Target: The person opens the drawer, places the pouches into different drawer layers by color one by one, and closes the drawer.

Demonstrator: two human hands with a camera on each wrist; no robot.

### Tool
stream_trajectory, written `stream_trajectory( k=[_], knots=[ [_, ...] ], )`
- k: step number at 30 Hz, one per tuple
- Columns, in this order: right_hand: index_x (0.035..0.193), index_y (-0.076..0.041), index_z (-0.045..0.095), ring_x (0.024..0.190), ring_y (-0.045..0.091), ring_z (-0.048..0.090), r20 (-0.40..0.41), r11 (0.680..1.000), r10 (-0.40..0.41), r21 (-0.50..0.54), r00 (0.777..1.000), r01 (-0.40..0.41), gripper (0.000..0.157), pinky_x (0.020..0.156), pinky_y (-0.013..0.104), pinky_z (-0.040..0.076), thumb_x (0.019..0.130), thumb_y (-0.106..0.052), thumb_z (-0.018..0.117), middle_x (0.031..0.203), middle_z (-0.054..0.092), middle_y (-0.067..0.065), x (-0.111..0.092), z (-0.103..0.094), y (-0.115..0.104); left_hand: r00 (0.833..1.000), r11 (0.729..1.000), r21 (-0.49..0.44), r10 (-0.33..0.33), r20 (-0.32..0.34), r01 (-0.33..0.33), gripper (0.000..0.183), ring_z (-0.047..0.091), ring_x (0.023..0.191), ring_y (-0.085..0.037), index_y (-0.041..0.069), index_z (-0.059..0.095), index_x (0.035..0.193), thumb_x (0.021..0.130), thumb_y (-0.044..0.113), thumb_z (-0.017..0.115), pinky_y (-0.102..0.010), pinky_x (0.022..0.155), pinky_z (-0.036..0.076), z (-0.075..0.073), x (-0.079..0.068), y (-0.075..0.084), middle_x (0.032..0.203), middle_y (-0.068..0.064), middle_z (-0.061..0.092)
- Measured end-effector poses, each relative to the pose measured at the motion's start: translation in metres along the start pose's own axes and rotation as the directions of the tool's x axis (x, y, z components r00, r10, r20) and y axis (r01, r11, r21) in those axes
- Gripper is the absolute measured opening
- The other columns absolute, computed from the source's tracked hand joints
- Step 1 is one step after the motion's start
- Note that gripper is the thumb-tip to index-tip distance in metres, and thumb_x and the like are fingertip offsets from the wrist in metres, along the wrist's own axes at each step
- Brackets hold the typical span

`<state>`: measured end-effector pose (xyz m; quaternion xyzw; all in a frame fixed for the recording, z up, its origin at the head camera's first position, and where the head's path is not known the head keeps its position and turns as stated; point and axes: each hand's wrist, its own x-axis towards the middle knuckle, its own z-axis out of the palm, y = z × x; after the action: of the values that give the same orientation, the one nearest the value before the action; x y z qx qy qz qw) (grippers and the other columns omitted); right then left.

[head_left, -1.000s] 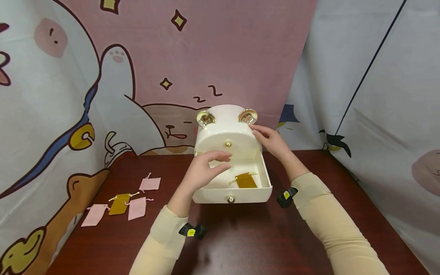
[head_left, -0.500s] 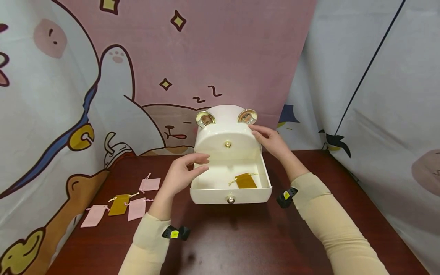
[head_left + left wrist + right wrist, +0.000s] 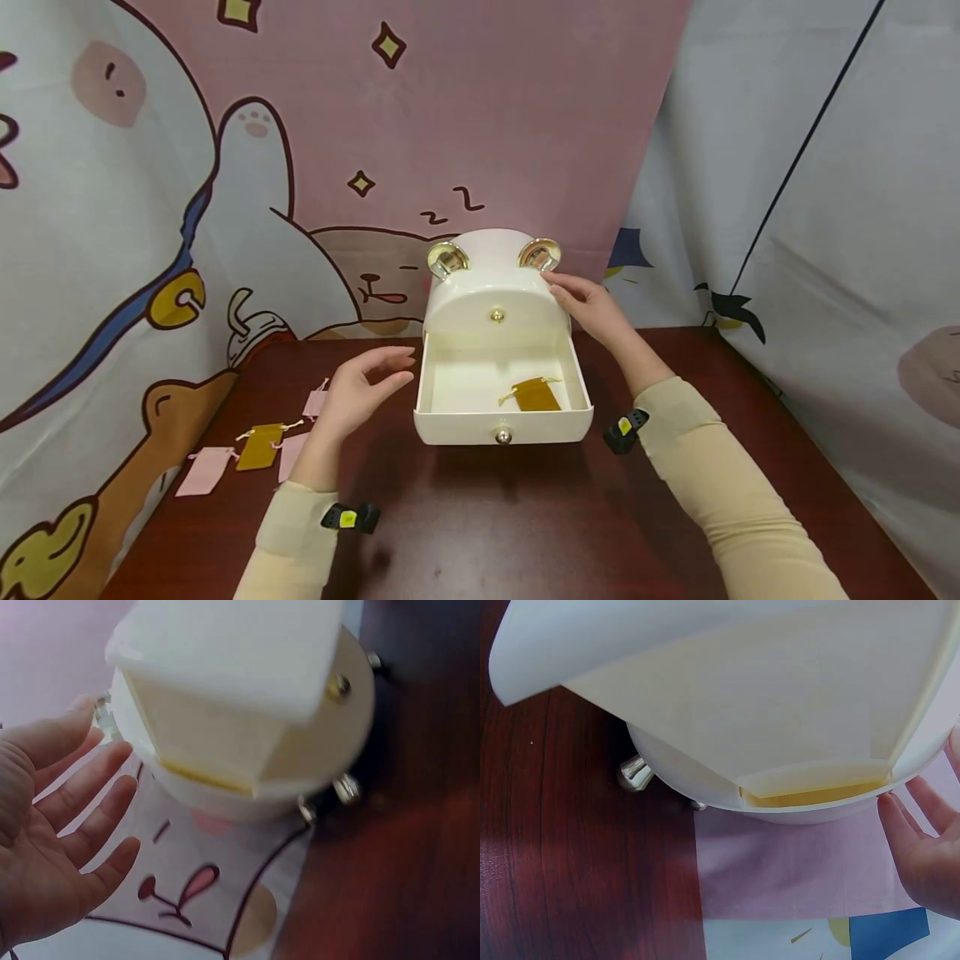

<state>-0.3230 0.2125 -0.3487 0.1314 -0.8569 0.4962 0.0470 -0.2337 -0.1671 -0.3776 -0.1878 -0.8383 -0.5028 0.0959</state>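
Note:
A cream box (image 3: 491, 279) with two gold-toned round ears stands at the back of the table, its lower drawer (image 3: 457, 427) pulled out. One mustard drawstring pouch (image 3: 537, 396) lies inside the drawer, towards its right front. My right hand (image 3: 592, 310) touches the box's right upper side with its fingertips, just below the ear; in the right wrist view its fingers (image 3: 904, 825) are right at the curved edge. To the left of the drawer my left hand (image 3: 354, 392) is in the air, holding nothing. Its fingers (image 3: 94, 784) are spread and slightly bent in the left wrist view.
On the table's left lie a mustard pouch (image 3: 258, 447) and pink pouches (image 3: 206, 471), two of them partly behind my left forearm. The dark red table (image 3: 480, 533) ends against a printed cloth backdrop (image 3: 525, 125).
My left hand has moved left from over the drawer to beside it, overlapping the pink pouches. The drawer's left front has shifted slightly outward early on. My right hand stays put.

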Motion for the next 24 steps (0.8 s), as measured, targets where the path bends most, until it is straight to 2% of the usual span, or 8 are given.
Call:
stream_trajectory(
  k=[5,9,12,15,17,21,24],
  knots=[
    [0.146,-0.023,0.052,0.131,0.033,0.048,-0.001,1.000,-0.009,-0.015,1.000,0.009,0.052,0.103,0.054,0.042,0.100,-0.046,0.054,0.147,0.049,0.008,0.000,0.000,0.001,0.999,0.998,0.035,-0.043,0.001,0.043,0.039,0.062,0.110,-0.029,0.011,0.067,0.126,0.090,0.022,0.075,-0.050,0.088,0.052,-0.010,-0.008,-0.016,0.114,-0.007,0.071],
    [0.146,-0.023,0.052,0.131,0.034,0.048,-0.004,0.999,-0.009,-0.033,1.000,0.009,0.052,0.104,0.055,0.041,0.100,-0.047,0.054,0.147,0.050,0.008,0.000,-0.001,0.000,0.995,0.992,0.066,-0.103,0.003,0.103,0.039,0.059,0.115,-0.032,0.013,0.066,0.128,0.092,0.024,0.073,-0.062,0.099,0.041,-0.018,-0.014,-0.033,0.117,-0.009,0.069],
    [0.146,-0.023,0.052,0.131,0.034,0.048,-0.003,0.999,-0.005,-0.039,1.000,0.005,0.052,0.104,0.055,0.041,0.100,-0.048,0.054,0.147,0.050,0.008,-0.001,-0.001,-0.001,0.990,0.988,0.068,-0.138,0.004,0.137,0.040,0.058,0.118,-0.032,0.012,0.065,0.130,0.092,0.025,0.073,-0.064,0.104,0.035,-0.024,-0.020,-0.045,0.119,-0.010,0.068],
    [0.146,-0.023,0.052,0.131,0.034,0.047,-0.002,0.999,-0.004,-0.038,1.000,0.004,0.053,0.104,0.055,0.041,0.100,-0.048,0.054,0.147,0.049,0.008,-0.001,-0.001,-0.002,0.991,0.988,0.074,-0.136,0.000,0.136,0.042,0.059,0.115,-0.032,0.010,0.064,0.130,0.092,0.025,0.072,-0.058,0.101,0.042,-0.033,-0.025,-0.058,0.120,-0.011,0.068],
    [0.146,-0.023,0.052,0.132,0.035,0.047,-0.003,0.999,-0.004,-0.038,1.000,0.004,0.053,0.104,0.055,0.041,0.099,-0.048,0.054,0.148,0.049,0.008,-0.001,-0.001,-0.003,0.990,0.987,0.081,-0.141,-0.007,0.141,0.041,0.060,0.112,-0.033,0.012,0.064,0.131,0.093,0.027,0.072,-0.053,0.094,0.049,-0.038,-0.029,-0.066,0.122,-0.011,0.067],
    [0.146,-0.023,0.052,0.132,0.035,0.047,-0.006,0.999,-0.001,-0.043,1.000,0.001,0.053,0.104,0.055,0.040,0.099,-0.049,0.054,0.148,0.049,0.007,-0.001,-0.001,-0.002,0.986,0.983,0.070,-0.169,-0.006,0.169,0.041,0.063,0.105,-0.037,0.011,0.063,0.132,0.094,0.026,0.071,-0.049,0.079,0.056,-0.049,-0.035,-0.083,0.125,-0.016,0.065],
    [0.146,-0.024,0.052,0.131,0.034,0.047,-0.008,0.999,0.003,-0.043,1.000,-0.004,0.053,0.104,0.055,0.041,0.099,-0.050,0.054,0.147,0.049,0.007,0.000,0.000,-0.001,0.988,0.983,0.100,-0.154,-0.008,0.154,0.041,0.062,0.106,-0.036,0.008,0.062,0.133,0.095,0.022,0.069,-0.046,0.082,0.055,-0.059,-0.039,-0.093,0.126,-0.018,0.064]
  ],
)
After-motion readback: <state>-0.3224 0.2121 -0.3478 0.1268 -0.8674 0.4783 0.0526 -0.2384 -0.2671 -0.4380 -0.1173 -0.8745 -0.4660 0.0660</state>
